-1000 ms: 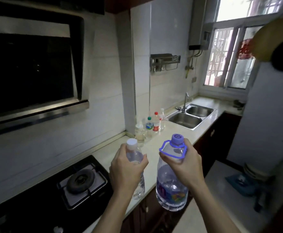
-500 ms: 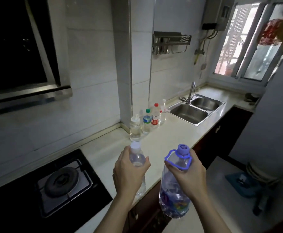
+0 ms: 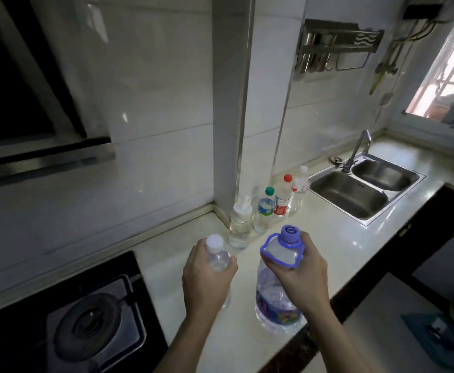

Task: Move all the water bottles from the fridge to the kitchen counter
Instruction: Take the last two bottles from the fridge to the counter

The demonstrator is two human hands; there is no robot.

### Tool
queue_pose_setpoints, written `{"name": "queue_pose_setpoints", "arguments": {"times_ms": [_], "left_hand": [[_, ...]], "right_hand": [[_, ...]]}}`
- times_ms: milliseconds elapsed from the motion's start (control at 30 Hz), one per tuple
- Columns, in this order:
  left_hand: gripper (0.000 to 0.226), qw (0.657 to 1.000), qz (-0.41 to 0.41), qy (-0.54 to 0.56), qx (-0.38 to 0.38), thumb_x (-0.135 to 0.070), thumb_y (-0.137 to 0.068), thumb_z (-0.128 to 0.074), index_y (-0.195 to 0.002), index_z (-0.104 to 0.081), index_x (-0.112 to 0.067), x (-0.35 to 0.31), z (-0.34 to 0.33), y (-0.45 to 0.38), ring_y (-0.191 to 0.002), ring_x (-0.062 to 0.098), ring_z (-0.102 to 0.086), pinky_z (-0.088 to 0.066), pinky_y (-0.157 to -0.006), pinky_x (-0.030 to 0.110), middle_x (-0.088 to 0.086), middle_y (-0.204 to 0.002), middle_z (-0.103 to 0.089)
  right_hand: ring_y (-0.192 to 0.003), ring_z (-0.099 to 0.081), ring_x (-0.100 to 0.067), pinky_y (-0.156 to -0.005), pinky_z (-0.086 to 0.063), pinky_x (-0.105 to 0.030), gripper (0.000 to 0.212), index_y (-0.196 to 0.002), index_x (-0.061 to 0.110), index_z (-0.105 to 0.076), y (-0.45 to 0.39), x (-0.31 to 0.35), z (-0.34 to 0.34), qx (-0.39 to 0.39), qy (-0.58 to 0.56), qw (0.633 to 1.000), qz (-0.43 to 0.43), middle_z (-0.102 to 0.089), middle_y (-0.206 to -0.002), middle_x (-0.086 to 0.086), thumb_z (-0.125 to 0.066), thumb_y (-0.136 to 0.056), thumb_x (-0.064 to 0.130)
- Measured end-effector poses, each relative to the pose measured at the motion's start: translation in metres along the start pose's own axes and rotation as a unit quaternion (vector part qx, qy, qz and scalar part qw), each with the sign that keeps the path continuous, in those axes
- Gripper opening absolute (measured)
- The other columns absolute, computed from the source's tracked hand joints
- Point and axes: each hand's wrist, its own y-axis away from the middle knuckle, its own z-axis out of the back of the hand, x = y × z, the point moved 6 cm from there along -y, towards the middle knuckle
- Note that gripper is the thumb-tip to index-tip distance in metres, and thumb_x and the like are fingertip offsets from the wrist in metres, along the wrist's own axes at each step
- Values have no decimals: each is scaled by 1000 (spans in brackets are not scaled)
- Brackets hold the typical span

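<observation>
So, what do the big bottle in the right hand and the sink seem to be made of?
Big bottle: likely clear, glossy plastic; the counter shows through it, and its cap and carry loop are purple. Sink: probably brushed stainless steel, grey with soft reflections.

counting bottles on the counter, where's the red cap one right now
In the head view the red-capped bottle stands upright on the counter against the tiled wall, between the green-capped bottle and a clear bottle, left of the sink.
</observation>
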Motion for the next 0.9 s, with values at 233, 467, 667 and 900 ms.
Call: {"name": "queue_pose_setpoints", "arguments": {"times_ms": [233, 467, 667, 900], "left_hand": [[45, 997, 62, -9, -55, -21, -68, -84, -110, -67, -21, 42, -10, -51, -90, 23, -64, -48, -79, 31, 0, -100, -70], [41, 988, 95, -40, -116, -21, -68, -88, -100, -63, -26, 86, -16, -84, -80, 19, -63, -41, -68, 17, -1, -91, -65], [44, 973, 133, -47, -181, -18, -70, -90, -105, -64, -19, 111, -21, -105, -78, 17, -62, -39, -67, 1, -3, -89, -64], [46, 957, 187, -43, -220, -24, -72, -89, -109, -64, -17, 144, -35, -119, -91, 31, -67, -56, -82, 43, 7, -100, -68]], "right_hand": [[-88, -66, 3, -71, -46, -10, 45, -99, 48, -59, -54, -19, -64, 58, -42, 997, 9, -70, -96, 25, -82, -61, 54], [-89, -60, 6, -74, -41, -4, 43, -98, 44, -54, -89, -36, -135, 143, -40, 987, 60, -64, -92, 21, -80, -65, 54], [-89, -62, -12, -75, -45, -17, 49, -104, 23, -65, -117, -55, -185, 219, -56, 969, 99, -67, -95, 6, -88, -67, 45], [-82, -58, -7, -73, -41, -5, 49, -101, 30, -58, -137, -72, -221, 222, -81, 968, 86, -66, -93, 7, -92, -67, 36]]}}
